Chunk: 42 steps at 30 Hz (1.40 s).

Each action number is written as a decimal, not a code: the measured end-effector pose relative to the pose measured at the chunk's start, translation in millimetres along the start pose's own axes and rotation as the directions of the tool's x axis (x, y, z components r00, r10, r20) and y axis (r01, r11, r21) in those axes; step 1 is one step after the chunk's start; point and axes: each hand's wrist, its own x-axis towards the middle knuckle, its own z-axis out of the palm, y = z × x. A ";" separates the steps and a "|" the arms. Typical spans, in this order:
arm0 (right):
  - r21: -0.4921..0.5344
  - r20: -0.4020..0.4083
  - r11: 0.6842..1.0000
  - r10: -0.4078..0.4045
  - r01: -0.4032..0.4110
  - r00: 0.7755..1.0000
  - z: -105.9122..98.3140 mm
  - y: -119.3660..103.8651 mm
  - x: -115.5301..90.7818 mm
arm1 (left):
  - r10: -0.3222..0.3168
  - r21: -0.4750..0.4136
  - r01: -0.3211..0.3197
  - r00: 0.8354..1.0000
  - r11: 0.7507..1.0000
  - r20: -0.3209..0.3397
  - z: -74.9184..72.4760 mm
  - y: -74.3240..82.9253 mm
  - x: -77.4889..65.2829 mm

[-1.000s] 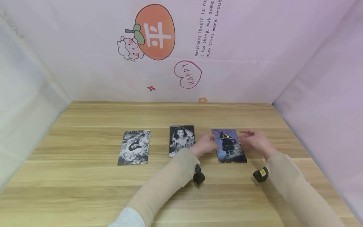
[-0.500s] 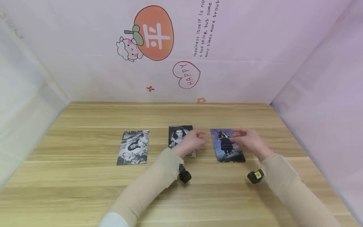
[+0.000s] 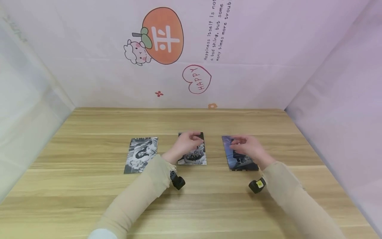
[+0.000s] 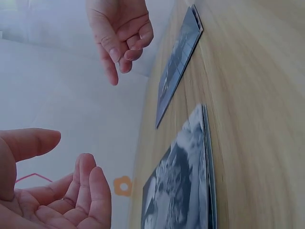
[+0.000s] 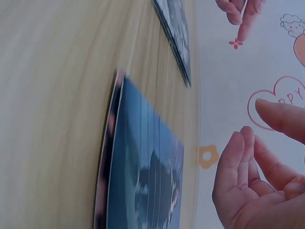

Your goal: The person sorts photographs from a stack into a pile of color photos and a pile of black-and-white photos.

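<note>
left hand [image 3: 186,143], right hand [image 3: 249,146] — above photo cards [image 3: 194,157]

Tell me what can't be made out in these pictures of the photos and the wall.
Head view: much of the middle photo's upper half, behind the left hand.
Head view: part of the bluish photo, behind the right hand.
Head view: the rest of the wall text, cut off by the top edge.

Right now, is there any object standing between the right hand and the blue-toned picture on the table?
No, nothing visible stands in the way. In the head view, the right hand partly covers the blue-toned picture; the right wrist view shows a free gap between them.
</note>
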 end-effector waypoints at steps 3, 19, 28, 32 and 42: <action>0.011 0.011 1.000 -0.003 0.002 1.000 6.8 -4.7 2.1 | 0.013 0.017 -0.012 0.999 1.000 -0.031 -6.8 -4.9 -3.0; 0.023 0.021 1.000 0.008 -0.009 1.000 42.4 -17.9 19.2 | -0.022 0.092 0.035 0.991 0.995 -0.133 -46.2 -27.2 -14.8; 0.083 0.029 0.996 0.035 -0.037 0.999 58.7 -20.5 27.6 | -0.039 0.120 0.058 0.987 0.991 -0.156 -56.9 -38.9 -17.6; 0.160 0.030 0.985 0.065 -0.069 0.997 66.3 -20.6 32.6 | -0.050 0.114 0.068 0.986 0.991 -0.161 -56.9 -41.0 -16.9; 0.057 0.036 0.991 0.121 -0.123 0.992 74.6 -17.8 40.4 | -0.111 -0.046 0.106 0.988 0.993 -0.108 -51.4 -45.8 -10.8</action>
